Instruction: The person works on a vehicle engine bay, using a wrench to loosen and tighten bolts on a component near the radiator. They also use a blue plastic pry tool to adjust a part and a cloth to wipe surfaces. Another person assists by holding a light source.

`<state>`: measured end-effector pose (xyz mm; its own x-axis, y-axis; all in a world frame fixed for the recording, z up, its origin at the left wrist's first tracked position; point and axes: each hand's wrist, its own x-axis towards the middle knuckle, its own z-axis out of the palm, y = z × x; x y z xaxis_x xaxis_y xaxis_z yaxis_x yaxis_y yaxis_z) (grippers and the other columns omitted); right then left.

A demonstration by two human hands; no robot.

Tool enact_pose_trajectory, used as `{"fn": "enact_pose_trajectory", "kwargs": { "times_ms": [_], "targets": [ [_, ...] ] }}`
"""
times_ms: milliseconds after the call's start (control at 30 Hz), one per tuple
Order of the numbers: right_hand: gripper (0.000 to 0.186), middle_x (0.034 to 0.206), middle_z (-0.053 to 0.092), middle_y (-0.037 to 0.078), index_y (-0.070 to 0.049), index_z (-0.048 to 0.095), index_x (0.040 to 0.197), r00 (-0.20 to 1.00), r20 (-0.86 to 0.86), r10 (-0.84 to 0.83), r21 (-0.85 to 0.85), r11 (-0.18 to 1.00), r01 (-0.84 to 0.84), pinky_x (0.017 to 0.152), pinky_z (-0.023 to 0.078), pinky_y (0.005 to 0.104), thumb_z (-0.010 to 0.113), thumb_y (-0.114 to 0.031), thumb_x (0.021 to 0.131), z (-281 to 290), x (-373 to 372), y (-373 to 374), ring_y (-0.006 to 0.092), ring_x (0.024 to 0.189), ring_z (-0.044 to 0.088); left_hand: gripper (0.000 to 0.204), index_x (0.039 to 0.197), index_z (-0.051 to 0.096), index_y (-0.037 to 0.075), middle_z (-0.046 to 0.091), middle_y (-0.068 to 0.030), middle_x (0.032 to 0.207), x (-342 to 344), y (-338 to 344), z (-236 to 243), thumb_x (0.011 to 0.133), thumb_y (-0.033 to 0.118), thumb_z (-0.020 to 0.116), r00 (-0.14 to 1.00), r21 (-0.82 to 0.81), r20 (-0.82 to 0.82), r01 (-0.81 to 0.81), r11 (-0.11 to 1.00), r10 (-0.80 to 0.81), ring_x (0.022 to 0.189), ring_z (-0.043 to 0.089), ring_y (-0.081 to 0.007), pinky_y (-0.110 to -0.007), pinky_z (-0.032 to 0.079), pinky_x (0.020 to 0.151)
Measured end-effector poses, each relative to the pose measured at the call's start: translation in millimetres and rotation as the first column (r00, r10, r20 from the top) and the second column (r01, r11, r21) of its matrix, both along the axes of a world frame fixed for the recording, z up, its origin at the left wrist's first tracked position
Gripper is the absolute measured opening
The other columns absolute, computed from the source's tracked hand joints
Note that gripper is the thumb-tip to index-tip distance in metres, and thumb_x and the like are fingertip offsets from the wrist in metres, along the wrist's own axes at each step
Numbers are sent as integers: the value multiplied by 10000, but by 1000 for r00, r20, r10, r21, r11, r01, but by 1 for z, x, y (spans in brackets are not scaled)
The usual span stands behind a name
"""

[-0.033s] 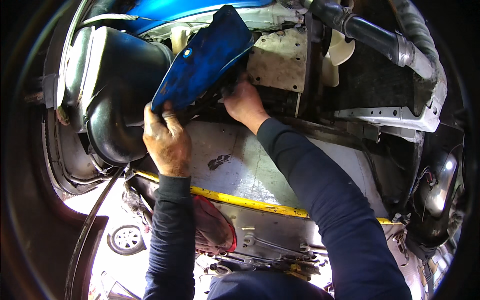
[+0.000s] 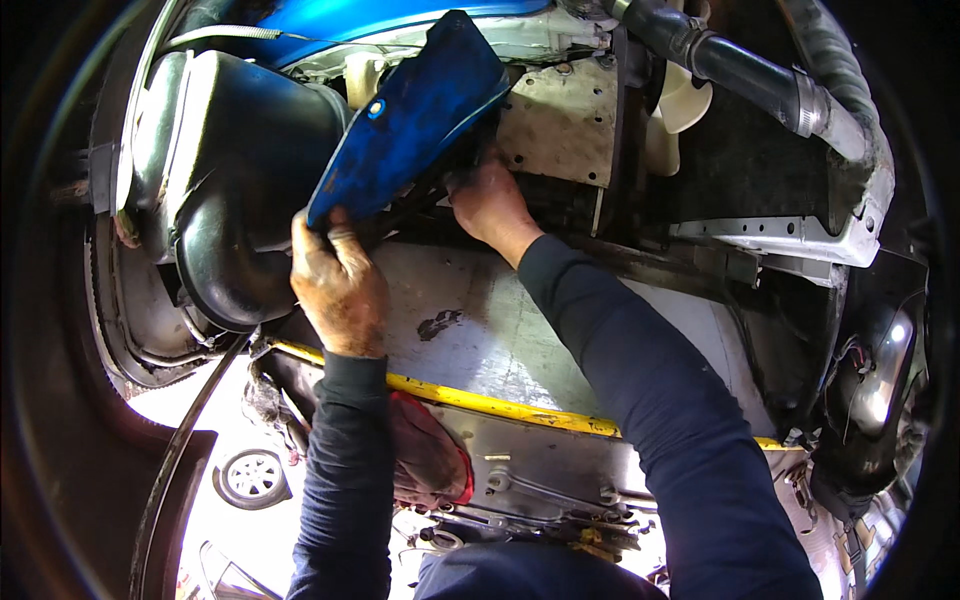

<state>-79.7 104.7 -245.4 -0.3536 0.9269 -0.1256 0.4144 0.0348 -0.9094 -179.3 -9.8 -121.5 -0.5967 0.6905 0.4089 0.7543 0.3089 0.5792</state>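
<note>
My left hand [image 2: 340, 285] pinches the lower left corner of a blue painted panel [image 2: 415, 130], thumb and fingers closed on its edge. The panel slants up to the right in the engine bay, with a small light round spot near its left edge. My right hand [image 2: 492, 208] is curled at the panel's lower right edge. Its fingertips go into shadow beneath the panel, so what they grip is hidden. Right beside that hand is a pale metal plate [image 2: 560, 120] with small holes.
A black air-cleaner housing [image 2: 250, 130] stands left of the panel. A yellow bar [image 2: 500, 402] crosses below my hands. A dark red cloth [image 2: 425, 460] hangs over it, near wrenches [image 2: 550, 490]. At upper right are a black hose [image 2: 740, 75] and pale fan blades [image 2: 683, 100].
My left hand and the panel's lower corner have shifted very slightly to the right. My right hand has moved a touch the same way, still at the panel's edge.
</note>
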Motion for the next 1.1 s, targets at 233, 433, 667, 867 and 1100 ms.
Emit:
{"fn": "enact_pose_trajectory", "kwargs": {
  "times_ms": [233,433,667,867,1100],
  "targets": [
    [765,1274,619,361,94,283,1462,987,-144,-66,17,997,70,1023,492,470,703,-140,866,49,19,54,485,1222,600,290,1137,645,-9,711,-182,951,3,-7,-8,1071,260,558,988,44,138,-73,996,66,846,677,-289,-386,524,792],
    [673,1190,639,387,92,432,1357,934,-52,-354,85,930,357,964,525,483,749,-157,818,56,22,68,477,1124,655,339,1176,672,-46,739,-154,1011,-16,10,-8,1067,258,569,980,50,194,30,998,-39,895,667,-202,-343,529,838],
    [177,879,707,113,-23,702,1013,883,-456,-107,-652,715,-250,613,551,376,564,-114,950,20,-16,0,213,765,685,253,1111,661,-31,719,-217,973,-15,16,-6,1041,201,587,996,6,86,-31,1000,30,855,699,-343,-409,544,804],
    [146,910,697,98,-56,675,1025,618,-453,-643,-862,494,-118,662,582,395,547,-73,957,12,-71,-14,238,753,684,266,1129,670,-20,732,-191,978,-16,13,-5,1046,218,582,993,18,117,10,1000,-12,868,699,-288,-384,540,817],
    [277,1162,708,259,-32,766,1056,952,-74,297,13,955,-297,959,511,488,612,-215,915,-21,-31,-24,410,1108,657,258,1133,674,-3,738,-164,987,-4,30,12,1047,221,581,982,181,184,14,983,-48,875,695,-229,-355,537,826]
  ]
}}
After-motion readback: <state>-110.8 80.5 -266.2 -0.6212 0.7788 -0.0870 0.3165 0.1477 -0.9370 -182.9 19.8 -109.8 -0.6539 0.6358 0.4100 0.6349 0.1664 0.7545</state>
